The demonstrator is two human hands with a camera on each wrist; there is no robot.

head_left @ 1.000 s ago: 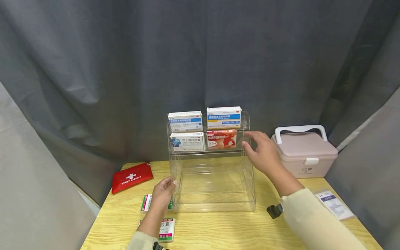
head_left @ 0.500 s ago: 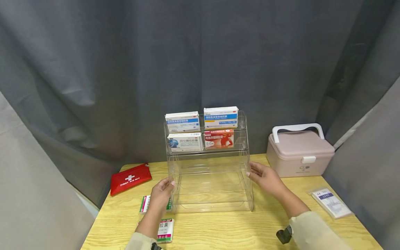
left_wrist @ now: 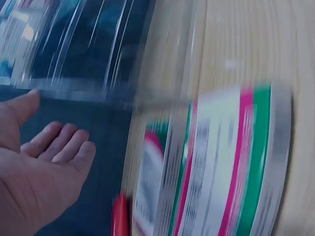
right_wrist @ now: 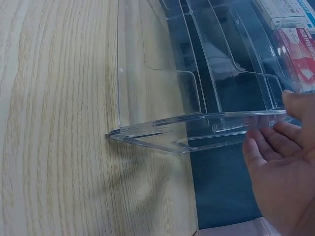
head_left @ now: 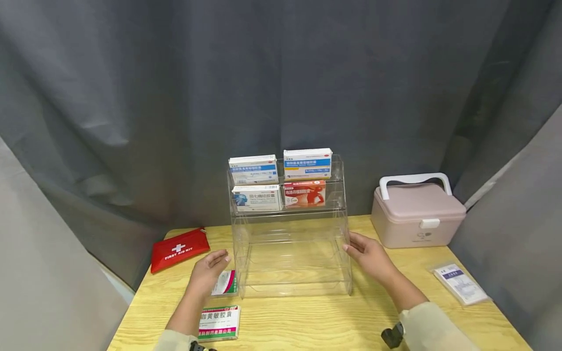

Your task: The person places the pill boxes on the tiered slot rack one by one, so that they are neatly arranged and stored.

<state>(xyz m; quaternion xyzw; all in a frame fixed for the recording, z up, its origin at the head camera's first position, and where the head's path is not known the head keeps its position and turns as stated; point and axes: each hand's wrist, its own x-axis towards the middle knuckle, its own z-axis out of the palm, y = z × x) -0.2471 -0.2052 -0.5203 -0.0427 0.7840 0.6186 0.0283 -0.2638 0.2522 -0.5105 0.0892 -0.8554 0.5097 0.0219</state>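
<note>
A clear acrylic tiered display rack (head_left: 290, 243) stands on the table. Its two upper tiers bear medicine boxes: two blue-and-white boxes (head_left: 307, 165) on top, with a white box (head_left: 257, 199) and a red box (head_left: 305, 194) below. My right hand (head_left: 371, 256) grips the rack's right side panel, thumb in front and fingers behind, as the right wrist view shows. Off the rack's left side, my left hand (head_left: 207, 273) holds nothing, its fingers loosely bent. Under and beside it lie two green-and-pink medicine boxes (head_left: 219, 322), one partly hidden; they look blurred in the left wrist view.
A red first aid pouch (head_left: 180, 249) lies at the table's left edge. At the right stands a pink lidded case (head_left: 419, 214) with a white handle. A bagged white packet (head_left: 461, 283) lies in front of it. Grey curtains (head_left: 281, 73) hang behind.
My right hand has come down from beside the red box to the rack's right side panel. My left hand has let go of the rack's left side and drawn away leftward.
</note>
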